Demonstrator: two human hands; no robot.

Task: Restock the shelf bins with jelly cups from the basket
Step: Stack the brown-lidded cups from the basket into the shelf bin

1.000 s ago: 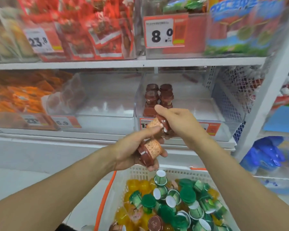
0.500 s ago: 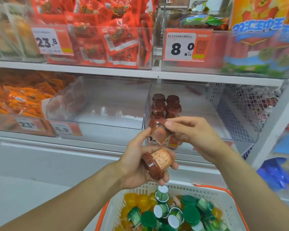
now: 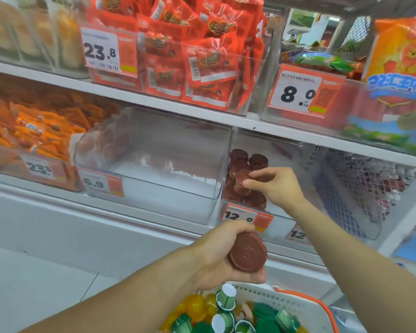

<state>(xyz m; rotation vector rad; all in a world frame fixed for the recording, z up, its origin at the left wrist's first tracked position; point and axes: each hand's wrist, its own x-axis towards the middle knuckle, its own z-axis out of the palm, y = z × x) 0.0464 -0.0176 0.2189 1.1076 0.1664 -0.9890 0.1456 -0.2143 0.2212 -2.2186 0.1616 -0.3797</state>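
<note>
Single head view, looking forward and down, close to shelf bins [image 3: 154,179], basket [image 3: 305,306] below

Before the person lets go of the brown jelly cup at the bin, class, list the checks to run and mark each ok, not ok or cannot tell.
1. Right hand pinches a brown cup: ok.
2. Cup is over the bin holding the stacked brown cups: ok.
3. Cup is seated squarely on the stack: cannot tell.
4. Left hand holds the next cup: ok.
5. Basket has stock left: ok.
</note>
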